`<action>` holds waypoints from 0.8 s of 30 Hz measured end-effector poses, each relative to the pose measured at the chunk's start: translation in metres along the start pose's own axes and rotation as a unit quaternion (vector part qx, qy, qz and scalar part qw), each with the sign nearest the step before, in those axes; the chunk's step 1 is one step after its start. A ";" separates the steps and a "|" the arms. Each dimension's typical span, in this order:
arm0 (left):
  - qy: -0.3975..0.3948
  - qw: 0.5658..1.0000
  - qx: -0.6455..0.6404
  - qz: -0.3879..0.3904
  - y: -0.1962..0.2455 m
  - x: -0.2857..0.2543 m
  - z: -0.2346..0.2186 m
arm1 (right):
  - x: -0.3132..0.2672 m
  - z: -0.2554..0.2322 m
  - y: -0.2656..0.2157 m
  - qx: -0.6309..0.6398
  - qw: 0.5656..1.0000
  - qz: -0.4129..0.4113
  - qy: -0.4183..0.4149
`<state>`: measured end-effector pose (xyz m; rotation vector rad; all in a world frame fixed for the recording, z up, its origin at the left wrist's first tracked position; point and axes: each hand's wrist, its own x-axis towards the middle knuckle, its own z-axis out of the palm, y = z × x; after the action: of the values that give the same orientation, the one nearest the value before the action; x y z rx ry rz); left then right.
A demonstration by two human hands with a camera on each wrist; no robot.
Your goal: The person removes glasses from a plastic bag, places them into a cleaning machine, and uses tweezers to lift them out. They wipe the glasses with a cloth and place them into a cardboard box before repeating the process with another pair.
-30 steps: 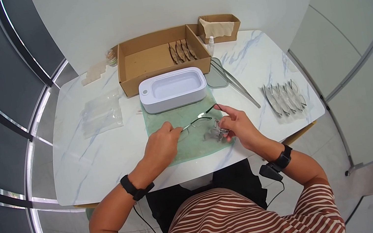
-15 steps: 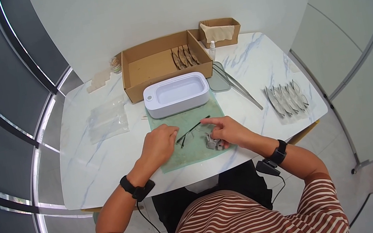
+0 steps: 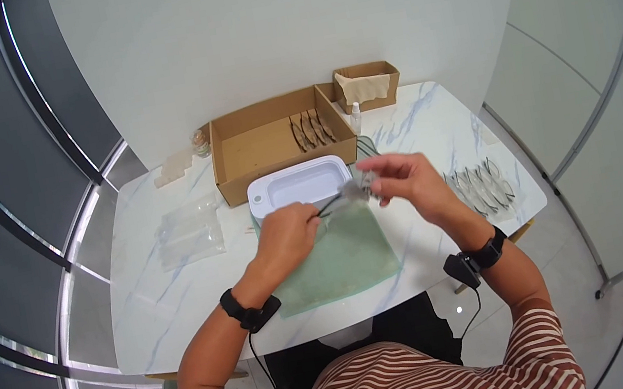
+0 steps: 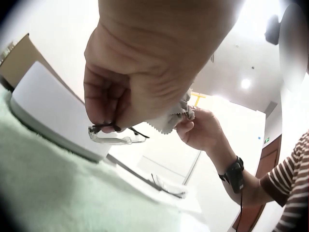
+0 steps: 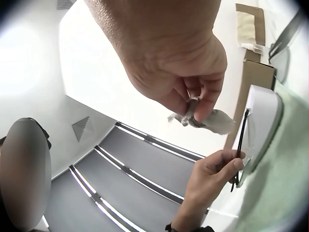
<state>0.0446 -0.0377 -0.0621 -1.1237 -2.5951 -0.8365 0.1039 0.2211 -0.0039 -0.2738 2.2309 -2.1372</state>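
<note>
My left hand (image 3: 286,236) pinches a pair of thin-framed eyeglasses (image 4: 111,140) between thumb and fingers, above the green mat (image 3: 337,269). A dark temple (image 5: 243,133) sticks out past the fingertips in the right wrist view. To the right, my right hand (image 3: 415,180) holds a crumpled grey cloth (image 5: 217,122) between thumb and fingers. In the head view the cloth overlaps the far end of the glasses; the right wrist view shows it apart from the temple. Behind the hands stands a white cleaner tub (image 3: 302,186), its front partly hidden by the left hand.
A cardboard box (image 3: 253,148) with several dark glasses (image 3: 310,130) stands behind the tub. Beside it are a spray bottle (image 3: 355,117) and a smaller box (image 3: 374,100) with a beige cloth. Several glasses (image 3: 481,188) lie at right, clear plastic bags (image 3: 190,237) at left.
Both hands have risen off the mat towards the tub, the left with the glasses. My right hand has brought the grey cloth up from low over the mat. The head view has also tilted.
</note>
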 end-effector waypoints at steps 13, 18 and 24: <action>0.086 0.740 -0.638 -0.196 -0.029 0.072 -0.025 | 0.104 0.023 -0.016 0.257 0.936 -0.231 0.071; 0.064 0.751 -0.622 -0.212 -0.040 0.068 -0.004 | 0.110 0.025 -0.010 0.250 0.935 -0.224 0.109; 0.033 0.790 -0.571 -0.222 -0.026 0.068 -0.002 | 0.118 0.024 0.005 -0.120 0.908 -0.346 0.206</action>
<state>-0.0214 -0.0120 -0.0457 -0.5344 -2.1683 -2.6849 -0.0088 0.1792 0.0009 -0.8020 3.0003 -2.3882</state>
